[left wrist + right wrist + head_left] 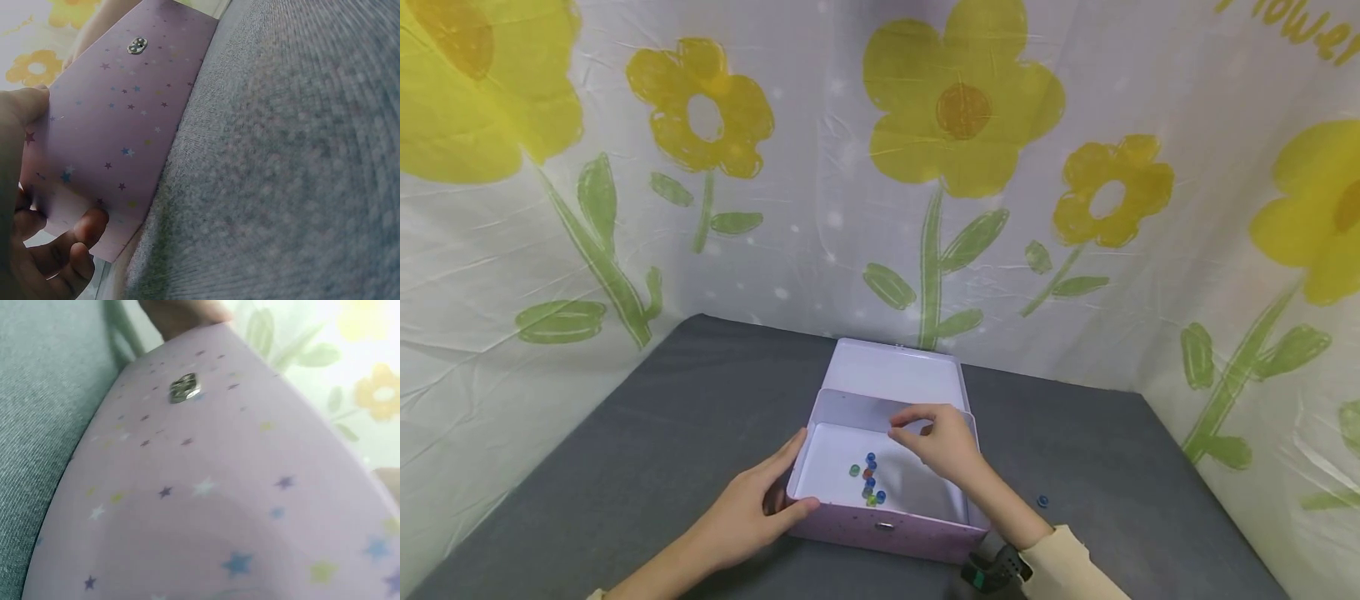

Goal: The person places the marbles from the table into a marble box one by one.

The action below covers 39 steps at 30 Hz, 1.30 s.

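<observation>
A lilac tin box (932,533) printed with small stars stands on the table, its lid (895,371) folded back behind it. Several glass-like beads (870,483) in blue, green, red and yellow lie inside, left of its middle. My left hand (748,508) grips the near left corner, thumb along the front wall and fingers at the side. Over the right part of the box hovers my right hand (943,442), fingers bent loosely, thumb and index tips slightly apart. Nothing shows between them. In the right wrist view, the front wall (187,506) and latch (184,387) fill the picture.
One blue bead (1042,502) lies on the dark grey tabletop (730,392) to the right of the box. A dark wrist strap (996,571) is on the right arm. White cloth walls (820,250) with painted flowers surround the table's back and sides.
</observation>
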Available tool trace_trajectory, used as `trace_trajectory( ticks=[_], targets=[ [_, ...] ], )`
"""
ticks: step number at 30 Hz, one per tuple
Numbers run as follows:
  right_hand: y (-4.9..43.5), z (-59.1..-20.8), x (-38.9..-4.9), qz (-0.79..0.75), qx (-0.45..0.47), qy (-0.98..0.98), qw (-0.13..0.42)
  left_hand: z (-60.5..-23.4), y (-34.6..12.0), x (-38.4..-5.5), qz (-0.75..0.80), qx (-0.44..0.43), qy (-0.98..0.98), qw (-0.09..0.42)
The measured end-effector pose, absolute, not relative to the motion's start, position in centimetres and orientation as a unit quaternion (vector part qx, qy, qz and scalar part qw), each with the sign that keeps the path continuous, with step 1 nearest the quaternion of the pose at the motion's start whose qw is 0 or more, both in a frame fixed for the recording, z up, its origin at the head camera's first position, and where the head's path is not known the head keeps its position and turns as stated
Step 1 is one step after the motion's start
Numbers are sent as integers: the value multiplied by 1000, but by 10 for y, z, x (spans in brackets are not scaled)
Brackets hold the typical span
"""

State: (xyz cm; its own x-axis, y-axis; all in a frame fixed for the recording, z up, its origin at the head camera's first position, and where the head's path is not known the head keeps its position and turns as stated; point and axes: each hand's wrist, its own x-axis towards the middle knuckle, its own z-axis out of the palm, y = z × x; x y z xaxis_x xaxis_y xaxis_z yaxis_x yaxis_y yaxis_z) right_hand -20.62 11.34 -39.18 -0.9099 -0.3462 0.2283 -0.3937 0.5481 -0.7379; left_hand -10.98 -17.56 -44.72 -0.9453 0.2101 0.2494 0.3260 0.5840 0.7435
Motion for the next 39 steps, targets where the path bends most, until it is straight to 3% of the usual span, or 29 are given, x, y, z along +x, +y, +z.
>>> trace_trajectory(
  ticks=[26, 39],
  targets=[
    [211, -390, -185, 494, 84, -857, 120, -446, -176, -110, -431, -152, -887, 63],
    [270, -403, -170, 488, 1, -864, 120, -447, -176, -110, -439, -156, -883, 59]
  ],
)
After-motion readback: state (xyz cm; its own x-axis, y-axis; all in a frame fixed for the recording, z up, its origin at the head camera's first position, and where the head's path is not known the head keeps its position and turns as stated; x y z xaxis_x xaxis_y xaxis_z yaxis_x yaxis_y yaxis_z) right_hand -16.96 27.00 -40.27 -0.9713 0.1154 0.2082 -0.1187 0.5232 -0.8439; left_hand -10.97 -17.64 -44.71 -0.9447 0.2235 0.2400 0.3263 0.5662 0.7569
